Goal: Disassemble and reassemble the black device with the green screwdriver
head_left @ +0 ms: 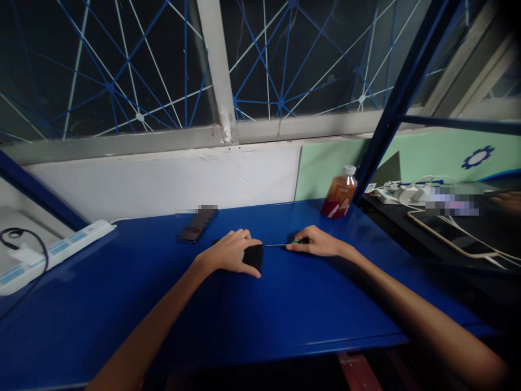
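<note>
My left hand (230,251) rests on the blue table (285,309) with its fingers curled round a small black object (253,256), pressing it down. My right hand (315,242) pinches a thin screwdriver (280,245) with a green handle. The metal shaft lies level and its tip meets the right side of the black object. Both forearms reach in from the bottom edge.
A dark phone (195,225) lies behind my left hand. An orange drink bottle (340,194) stands at the back right by a blue post (402,92). A white power strip (52,252) sits at the left. Chargers and cables (407,193) crowd the dark bench on the right.
</note>
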`<control>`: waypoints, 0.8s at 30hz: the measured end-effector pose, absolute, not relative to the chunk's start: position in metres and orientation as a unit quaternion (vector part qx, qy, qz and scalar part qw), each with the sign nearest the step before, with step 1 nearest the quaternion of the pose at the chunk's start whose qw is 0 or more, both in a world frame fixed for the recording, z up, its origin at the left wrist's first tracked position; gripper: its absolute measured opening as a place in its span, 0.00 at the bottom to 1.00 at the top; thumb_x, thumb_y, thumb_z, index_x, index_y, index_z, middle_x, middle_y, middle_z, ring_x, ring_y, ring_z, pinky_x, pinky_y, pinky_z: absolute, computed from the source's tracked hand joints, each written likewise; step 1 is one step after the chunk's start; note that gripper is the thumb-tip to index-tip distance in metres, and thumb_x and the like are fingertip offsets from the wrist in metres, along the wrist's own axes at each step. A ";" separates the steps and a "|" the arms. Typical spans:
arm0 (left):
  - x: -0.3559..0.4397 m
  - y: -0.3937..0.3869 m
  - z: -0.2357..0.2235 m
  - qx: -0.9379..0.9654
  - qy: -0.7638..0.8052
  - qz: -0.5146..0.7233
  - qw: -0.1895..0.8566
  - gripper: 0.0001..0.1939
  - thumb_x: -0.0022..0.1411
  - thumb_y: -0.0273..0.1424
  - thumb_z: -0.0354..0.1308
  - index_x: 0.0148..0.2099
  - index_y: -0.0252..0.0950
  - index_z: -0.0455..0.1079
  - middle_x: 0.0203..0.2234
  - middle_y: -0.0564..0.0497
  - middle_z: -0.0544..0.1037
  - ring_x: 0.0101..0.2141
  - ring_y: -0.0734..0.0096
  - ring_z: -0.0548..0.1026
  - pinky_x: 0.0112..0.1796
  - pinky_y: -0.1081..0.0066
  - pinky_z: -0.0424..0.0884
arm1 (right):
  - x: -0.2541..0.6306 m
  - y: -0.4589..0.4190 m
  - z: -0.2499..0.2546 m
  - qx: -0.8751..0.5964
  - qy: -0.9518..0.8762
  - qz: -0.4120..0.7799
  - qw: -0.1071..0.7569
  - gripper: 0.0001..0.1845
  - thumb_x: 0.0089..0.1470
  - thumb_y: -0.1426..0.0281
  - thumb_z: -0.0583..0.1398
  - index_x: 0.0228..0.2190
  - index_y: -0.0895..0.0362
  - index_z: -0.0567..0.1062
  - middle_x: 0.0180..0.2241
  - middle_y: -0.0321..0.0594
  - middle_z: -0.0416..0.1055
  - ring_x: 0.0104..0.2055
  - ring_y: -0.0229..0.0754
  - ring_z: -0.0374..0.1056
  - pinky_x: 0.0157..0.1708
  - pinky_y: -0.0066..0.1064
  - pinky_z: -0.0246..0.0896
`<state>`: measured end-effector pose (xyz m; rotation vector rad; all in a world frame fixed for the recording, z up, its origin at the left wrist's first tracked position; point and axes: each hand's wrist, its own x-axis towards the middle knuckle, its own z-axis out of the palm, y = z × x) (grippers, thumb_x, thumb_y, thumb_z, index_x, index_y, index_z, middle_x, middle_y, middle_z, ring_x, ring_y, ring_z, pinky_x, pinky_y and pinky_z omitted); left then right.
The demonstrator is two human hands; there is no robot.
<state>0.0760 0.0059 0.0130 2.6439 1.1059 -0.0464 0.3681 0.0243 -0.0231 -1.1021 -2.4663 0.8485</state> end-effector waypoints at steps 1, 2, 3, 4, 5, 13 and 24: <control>0.075 0.006 0.012 0.914 0.382 -0.011 0.140 0.41 0.46 0.63 0.57 0.58 0.46 0.66 0.45 0.45 0.69 0.44 0.53 0.66 0.44 0.59 0.60 | 0.368 0.025 -0.024 -0.385 -0.859 0.299 0.155 0.28 0.56 0.49 0.55 0.17 0.58 0.67 0.17 0.29 0.52 0.20 0.32 0.45 0.21 0.27 0.41; 0.075 0.006 0.011 0.913 0.381 -0.008 0.142 0.41 0.46 0.63 0.57 0.58 0.46 0.66 0.45 0.45 0.69 0.44 0.53 0.66 0.44 0.59 0.60 | 0.368 0.025 -0.024 -0.386 -0.858 0.301 0.154 0.28 0.56 0.49 0.55 0.17 0.58 0.66 0.17 0.29 0.52 0.20 0.32 0.45 0.21 0.27 0.41; 0.074 0.006 0.010 0.913 0.382 -0.005 0.144 0.42 0.46 0.63 0.57 0.58 0.46 0.66 0.45 0.45 0.69 0.44 0.53 0.66 0.44 0.59 0.60 | 0.369 0.025 -0.024 -0.387 -0.858 0.302 0.153 0.28 0.56 0.48 0.55 0.17 0.58 0.66 0.17 0.29 0.52 0.20 0.32 0.45 0.21 0.27 0.41; 0.074 0.006 0.009 0.912 0.382 -0.002 0.145 0.42 0.46 0.63 0.57 0.58 0.46 0.66 0.45 0.45 0.69 0.44 0.53 0.66 0.44 0.59 0.60 | 0.369 0.025 -0.025 -0.388 -0.857 0.303 0.151 0.28 0.56 0.48 0.55 0.17 0.57 0.65 0.17 0.29 0.51 0.20 0.31 0.45 0.21 0.27 0.41; 0.074 0.005 0.009 0.912 0.383 -0.001 0.146 0.42 0.46 0.63 0.57 0.58 0.46 0.66 0.46 0.45 0.69 0.44 0.53 0.66 0.44 0.60 0.60 | 0.369 0.025 -0.025 -0.389 -0.857 0.303 0.149 0.28 0.56 0.48 0.55 0.17 0.57 0.65 0.17 0.29 0.51 0.20 0.31 0.45 0.20 0.27 0.41; 0.073 0.004 0.008 0.914 0.380 0.016 0.143 0.41 0.48 0.61 0.58 0.59 0.46 0.65 0.45 0.46 0.69 0.44 0.54 0.67 0.45 0.60 0.61 | 0.369 0.023 -0.023 -0.390 -0.860 0.296 0.142 0.29 0.56 0.48 0.55 0.18 0.58 0.67 0.18 0.29 0.53 0.21 0.32 0.46 0.21 0.28 0.42; 0.068 -0.011 -0.020 0.913 0.386 0.097 0.090 0.41 0.55 0.61 0.52 0.64 0.44 0.60 0.45 0.44 0.68 0.45 0.54 0.66 0.49 0.54 0.60 | 0.365 0.020 -0.026 -0.389 -0.866 0.278 0.143 0.27 0.56 0.49 0.56 0.19 0.58 0.69 0.17 0.29 0.56 0.20 0.32 0.46 0.22 0.27 0.41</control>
